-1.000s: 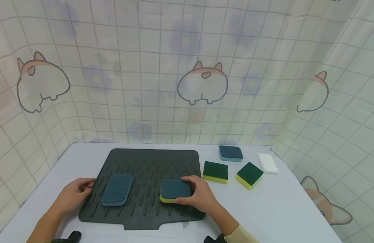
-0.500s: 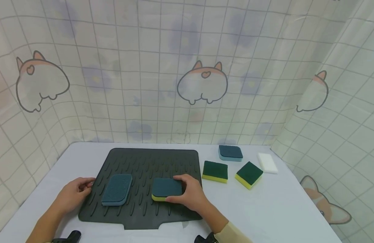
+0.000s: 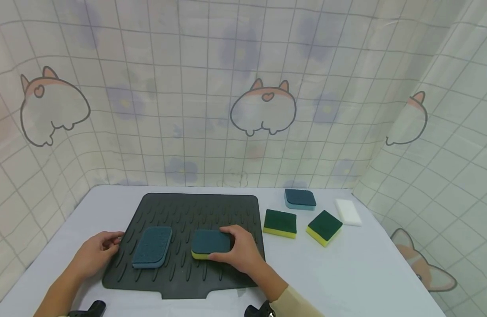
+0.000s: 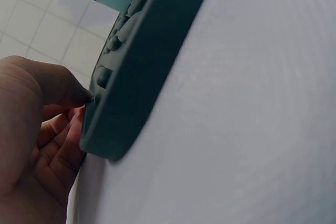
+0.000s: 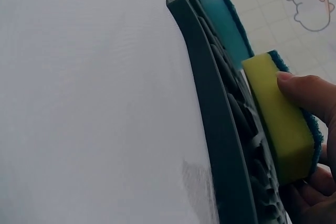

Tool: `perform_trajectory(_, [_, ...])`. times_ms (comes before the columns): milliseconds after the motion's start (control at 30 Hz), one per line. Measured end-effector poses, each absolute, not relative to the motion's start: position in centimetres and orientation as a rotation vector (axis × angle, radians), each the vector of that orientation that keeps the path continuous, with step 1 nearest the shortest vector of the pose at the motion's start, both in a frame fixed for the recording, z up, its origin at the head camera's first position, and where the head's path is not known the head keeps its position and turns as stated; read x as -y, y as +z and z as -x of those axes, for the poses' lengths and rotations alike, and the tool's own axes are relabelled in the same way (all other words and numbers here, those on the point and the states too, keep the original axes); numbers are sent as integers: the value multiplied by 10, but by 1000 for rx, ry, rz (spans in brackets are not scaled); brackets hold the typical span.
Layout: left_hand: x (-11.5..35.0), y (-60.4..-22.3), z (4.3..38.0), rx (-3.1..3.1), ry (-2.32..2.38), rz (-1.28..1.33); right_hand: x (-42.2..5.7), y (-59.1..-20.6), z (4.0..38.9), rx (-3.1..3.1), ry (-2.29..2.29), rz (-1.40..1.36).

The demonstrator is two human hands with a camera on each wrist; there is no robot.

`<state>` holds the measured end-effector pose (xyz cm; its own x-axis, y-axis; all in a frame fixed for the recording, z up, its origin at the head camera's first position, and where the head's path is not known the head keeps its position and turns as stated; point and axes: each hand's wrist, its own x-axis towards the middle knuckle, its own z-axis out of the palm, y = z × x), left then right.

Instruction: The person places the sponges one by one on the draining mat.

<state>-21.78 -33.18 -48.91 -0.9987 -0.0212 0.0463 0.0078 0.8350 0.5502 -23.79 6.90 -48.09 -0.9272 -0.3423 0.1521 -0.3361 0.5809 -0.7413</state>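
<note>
My right hand (image 3: 243, 251) grips a yellow sponge (image 3: 210, 243) with a dark teal scouring top between thumb and fingers, over the right half of a dark ridged rubber mat (image 3: 184, 213). In the right wrist view the sponge (image 5: 281, 121) sits at the mat's ridges, thumb on its yellow side. A blue sponge (image 3: 152, 247) with a teal top lies on the mat's left half. At the left edge my left hand (image 3: 94, 254) pinches the mat; in the left wrist view its thumb touches the rim and the other fingers curl behind, partly hidden.
Right of the mat lie two green-topped yellow sponges (image 3: 280, 223) (image 3: 324, 227), a blue sponge (image 3: 300, 199) behind them and a white block (image 3: 348, 212). The table (image 3: 338, 281) is white, with a gridded curtain (image 3: 195, 105) along its back and sides.
My right hand has slid the yellow sponge leftward and slightly back, closer to the blue one on the mat. The left hand has stayed at the mat's edge.
</note>
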Motion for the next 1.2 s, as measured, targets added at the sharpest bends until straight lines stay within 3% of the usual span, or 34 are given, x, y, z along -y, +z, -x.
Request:
perform_trajectory(800, [331,-491,219,2954,-892,-11,-47,-486,241,-2809,-1277,589])
perform_trajectory(1200, [333,-491,218,2960,-872,-20,-56,-483,242,-2734,-1216,714])
